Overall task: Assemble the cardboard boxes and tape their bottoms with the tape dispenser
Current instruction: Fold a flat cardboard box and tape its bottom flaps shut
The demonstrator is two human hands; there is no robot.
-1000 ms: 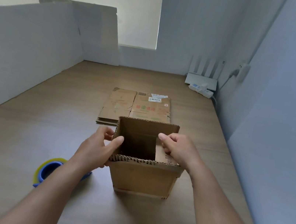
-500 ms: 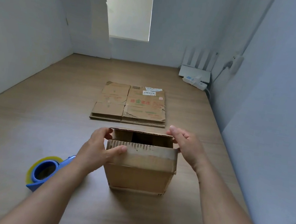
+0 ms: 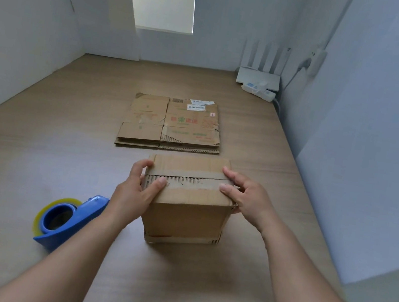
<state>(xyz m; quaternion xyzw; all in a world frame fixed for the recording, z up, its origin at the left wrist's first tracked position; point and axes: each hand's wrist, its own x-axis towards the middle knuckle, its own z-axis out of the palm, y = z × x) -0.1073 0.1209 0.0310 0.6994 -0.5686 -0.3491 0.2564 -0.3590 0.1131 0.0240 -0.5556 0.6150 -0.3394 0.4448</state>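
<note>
A small cardboard box [image 3: 185,216] stands on the wooden table in front of me, its two top flaps folded shut and meeting at a ragged seam. My left hand [image 3: 134,190] lies against the box's left top edge, thumb pressing the near flap and fingertips touching the far flap. My right hand [image 3: 246,197] mirrors it on the right top edge, with fingers and thumb pressing both flaps down. A blue tape dispenser [image 3: 64,221] with a yellowish roll lies on the table, left of the box and partly behind my left forearm.
A stack of flattened cardboard boxes [image 3: 171,125] lies just beyond the box. A white router [image 3: 258,78] and a power strip [image 3: 258,92] sit in the far right corner. White walls close in on the left, back and right.
The box's top was open a second ago. Both hands have folded the near and far flaps down until they meet, and now hold them shut.
</note>
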